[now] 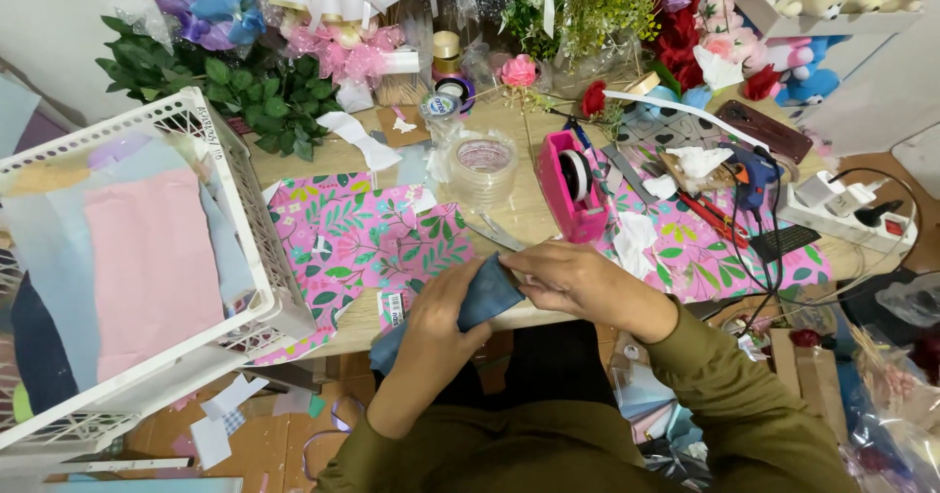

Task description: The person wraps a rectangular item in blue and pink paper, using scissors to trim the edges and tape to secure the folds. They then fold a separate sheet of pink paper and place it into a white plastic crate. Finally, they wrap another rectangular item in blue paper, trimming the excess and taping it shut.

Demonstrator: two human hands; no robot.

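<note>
A cluttered wooden counter (509, 214) is seen from above, with a person's two arms in olive-green sleeves reaching over its front edge. Left of the counter stands a white plastic lattice basket (245, 219), holding flat sheets of pale pink, blue and cream. On the counter lie pink paper sheets printed with green leaves (362, 234), smooth and flat. Behind them is a stack of clear glossy tape rolls (483, 165), and to the right of that a bright pink plastic tape dispenser (568, 185). At the counter's front edge, both hands hold a folded piece of dusty-blue soft sheet (485, 297), matte and slightly creased, with its lower end hanging below the edge. The left hand (441, 322) is clamped around it from below. The right hand (578, 278) pinches its upper corner, fingers together.
</note>
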